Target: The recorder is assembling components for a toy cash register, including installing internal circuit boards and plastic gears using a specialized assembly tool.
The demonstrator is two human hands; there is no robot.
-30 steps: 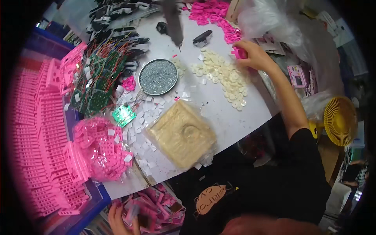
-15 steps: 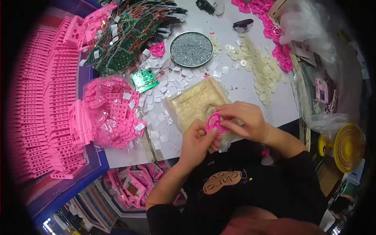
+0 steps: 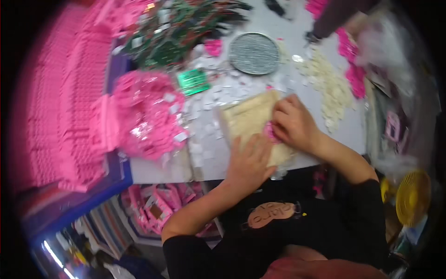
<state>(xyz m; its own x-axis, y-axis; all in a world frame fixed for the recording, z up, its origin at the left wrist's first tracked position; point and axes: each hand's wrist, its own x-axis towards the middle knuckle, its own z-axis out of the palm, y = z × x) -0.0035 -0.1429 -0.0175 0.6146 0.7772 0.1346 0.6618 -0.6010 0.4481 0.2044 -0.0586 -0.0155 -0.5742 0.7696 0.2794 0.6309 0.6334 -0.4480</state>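
A cream-coloured padded block in clear plastic wrap (image 3: 247,115) lies on the table in front of me. My left hand (image 3: 251,158) rests palm down on its near part, fingers stretched out and holding nothing. My right hand (image 3: 297,124) is on the block's right side, fingers bent and closed on a small bright pink plastic part (image 3: 271,132). Only a bit of this part shows between the fingers; its ring shape with openings is clear in the earlier picture. The present picture is smeared by motion.
A round tin of small metal pieces (image 3: 254,53) stands beyond the block, pale discs (image 3: 330,88) to its right. Left are a green circuit board (image 3: 193,82), bagged pink parts (image 3: 148,114) and stacked pink housings (image 3: 69,97). A blurred dark long shape (image 3: 341,18) reaches in top right.
My left hand has left the pink part and flattened onto the block. My right hand has moved slightly up with the part. The dark shape has come in at top right; the view has shifted.
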